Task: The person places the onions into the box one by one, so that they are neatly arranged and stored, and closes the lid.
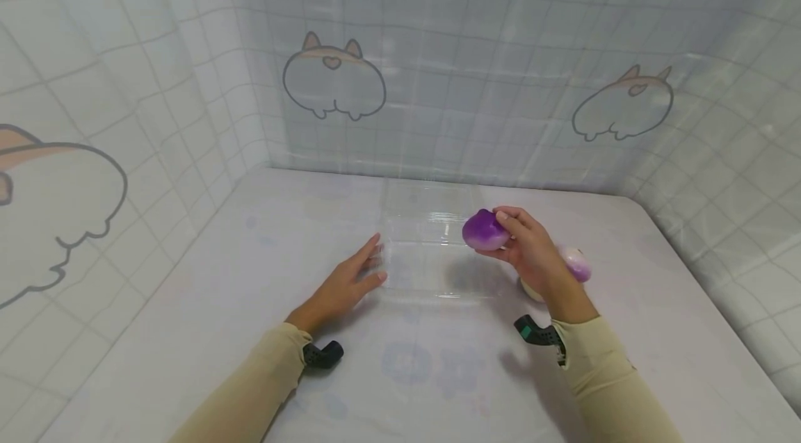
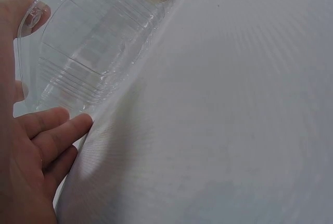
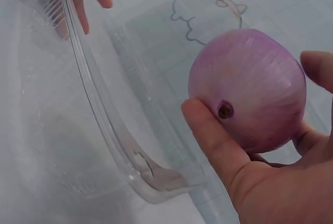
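In the head view my right hand (image 1: 532,245) holds a purple onion (image 1: 484,231) above the right side of a clear plastic box (image 1: 416,295). The right wrist view shows the onion's paler underside with a small brown root spot, the thumb and fingers around its sides. My left hand (image 1: 341,286) is at the box's left end with its fingers spread. In the left wrist view, the fingers (image 2: 57,130) lie low against the box wall (image 2: 78,57), and one fingertip shows behind the clear rim. The box stands open, its clear lid (image 1: 428,199) laid back on the far side.
Beside my right wrist lie a pink-and-white round piece (image 1: 577,263) and a cream-coloured piece (image 1: 532,290), partly hidden by the forearm. A white cloth (image 1: 400,373) covers the table. Grid-patterned curtains (image 1: 438,81) with cartoon animals enclose the back and sides.
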Demonstrator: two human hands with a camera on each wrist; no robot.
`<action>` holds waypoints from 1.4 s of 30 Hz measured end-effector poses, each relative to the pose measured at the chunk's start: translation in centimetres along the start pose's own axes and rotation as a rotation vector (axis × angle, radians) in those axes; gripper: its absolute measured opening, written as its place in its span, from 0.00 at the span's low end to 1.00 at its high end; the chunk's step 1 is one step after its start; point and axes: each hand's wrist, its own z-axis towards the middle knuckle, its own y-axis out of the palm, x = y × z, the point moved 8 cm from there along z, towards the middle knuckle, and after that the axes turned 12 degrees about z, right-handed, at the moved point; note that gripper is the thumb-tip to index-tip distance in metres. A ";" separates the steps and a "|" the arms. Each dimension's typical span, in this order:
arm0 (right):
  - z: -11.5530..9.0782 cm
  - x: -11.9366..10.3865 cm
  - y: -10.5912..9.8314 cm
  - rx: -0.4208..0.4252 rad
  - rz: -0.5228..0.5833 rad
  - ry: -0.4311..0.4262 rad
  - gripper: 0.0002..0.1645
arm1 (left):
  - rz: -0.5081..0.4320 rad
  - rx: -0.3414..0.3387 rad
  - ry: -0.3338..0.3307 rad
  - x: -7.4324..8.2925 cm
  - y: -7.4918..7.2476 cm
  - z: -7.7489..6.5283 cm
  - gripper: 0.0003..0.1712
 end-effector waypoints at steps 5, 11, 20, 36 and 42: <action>0.2 0.2 0.2 0.008 -0.017 0.009 0.18 | 0.006 -0.007 0.005 0.1 0.0 0.2 0.46; 0.3 0.3 0.4 0.007 -0.016 0.021 0.29 | 0.009 -0.006 0.017 0.3 0.0 0.4 0.46; 0.8 0.4 0.6 -0.005 -0.011 0.025 0.26 | 0.012 -0.011 -0.002 0.1 0.1 0.3 0.46; 2.2 0.9 1.4 -0.019 -0.098 0.079 0.36 | 0.005 -0.003 0.001 0.0 0.0 0.1 0.46; 2.5 1.6 2.0 -0.067 -0.134 0.131 0.37 | 0.015 0.002 0.009 -0.2 0.1 0.1 0.45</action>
